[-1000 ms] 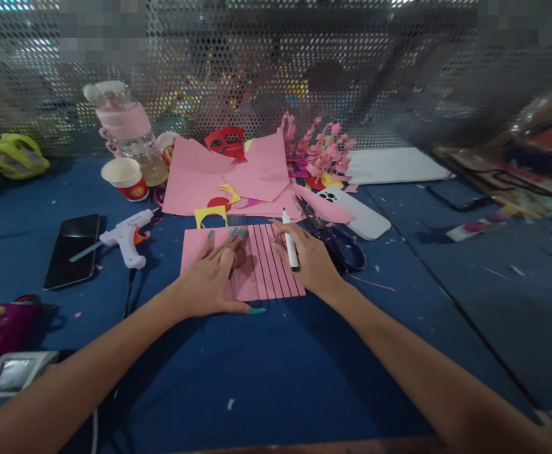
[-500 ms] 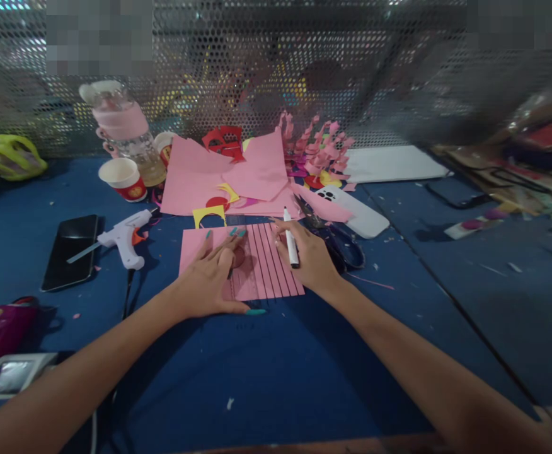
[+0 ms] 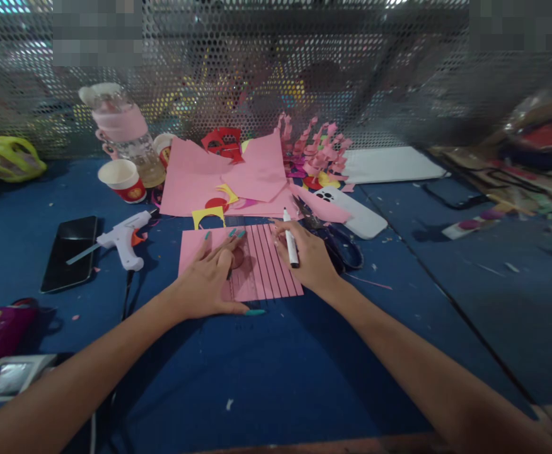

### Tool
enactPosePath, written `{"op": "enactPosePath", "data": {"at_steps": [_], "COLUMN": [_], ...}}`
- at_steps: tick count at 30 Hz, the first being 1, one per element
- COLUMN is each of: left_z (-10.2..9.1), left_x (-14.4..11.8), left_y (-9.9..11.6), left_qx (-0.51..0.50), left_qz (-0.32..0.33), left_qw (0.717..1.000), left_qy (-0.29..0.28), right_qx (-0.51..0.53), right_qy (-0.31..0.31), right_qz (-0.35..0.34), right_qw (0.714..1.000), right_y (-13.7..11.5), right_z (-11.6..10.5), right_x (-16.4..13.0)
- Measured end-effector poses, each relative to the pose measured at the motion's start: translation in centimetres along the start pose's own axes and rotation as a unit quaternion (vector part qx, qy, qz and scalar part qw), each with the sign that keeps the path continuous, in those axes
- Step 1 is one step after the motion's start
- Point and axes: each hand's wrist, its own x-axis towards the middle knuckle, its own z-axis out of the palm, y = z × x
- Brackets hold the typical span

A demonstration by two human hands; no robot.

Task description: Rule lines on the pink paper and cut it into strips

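A sheet of pink paper [image 3: 280,277] lies in front of me, with several dark parallel lines drawn across its right half. My left hand [image 3: 210,271] rests flat on it, fingers spread, pressing on a clear ruler [image 3: 248,285] that lies along the lines. Between the fingers of my right hand [image 3: 311,255] is a white marker [image 3: 290,243] with a black end. That hand is at the sheet's right edge, its tip end pointing away from me. Beside it lie dark-handled scissors [image 3: 346,246], partly hidden by the hand.
Behind the sheet are pink paper pieces [image 3: 200,180] and curled pink paper strips [image 3: 323,148]. To the left are a glue gun [image 3: 125,236], a black phone [image 3: 70,252], a paper cup [image 3: 122,180] and a bottle [image 3: 125,126]. A white phone [image 3: 363,214] lies right. Perforated metal [image 3: 257,57] stands behind.
The view has shifted very slightly. Both hands, the ruler and the marker keep their places on and beside the pink sheet.
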Motion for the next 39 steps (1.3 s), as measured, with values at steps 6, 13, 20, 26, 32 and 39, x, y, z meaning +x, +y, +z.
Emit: {"op": "enactPosePath", "data": {"at_steps": [6, 13, 20, 26, 32, 39], "left_z": [-0.15, -0.23, -0.3, -0.15, -0.08, -0.44], "left_x": [0.02, 0.07, 0.12, 0.1, 0.14, 0.18], "left_y": [0.16, 0.14, 0.17, 0.12, 0.02, 0.18], "left_qx": [0.003, -0.004, -0.01, -0.021, -0.028, -0.02], "left_qz": [-0.001, -0.008, -0.012, -0.015, -0.01, -0.01], "left_qw": [1.0, 1.0, 1.0, 1.0, 0.999, 1.0], "left_qy": [-0.004, -0.007, -0.018, -0.011, -0.011, -0.013], "right_qx": [-0.001, 0.0, 0.001, 0.054, 0.104, 0.274], "right_qy": [0.006, 0.015, 0.024, 0.041, 0.083, 0.115], "right_qz": [-0.006, -0.006, 0.01, 0.085, 0.155, 0.252], "right_qw": [1.0, 1.0, 1.0, 0.994, 0.979, 0.921], "right_y": [-0.09, -0.1, -0.12, -0.48, -0.85, 0.1], "right_z": [-0.13, -0.2, -0.16, -0.43, -0.63, 0.24], "right_x": [0.05, 0.14, 0.2, 0.27, 0.32, 0.23]}}
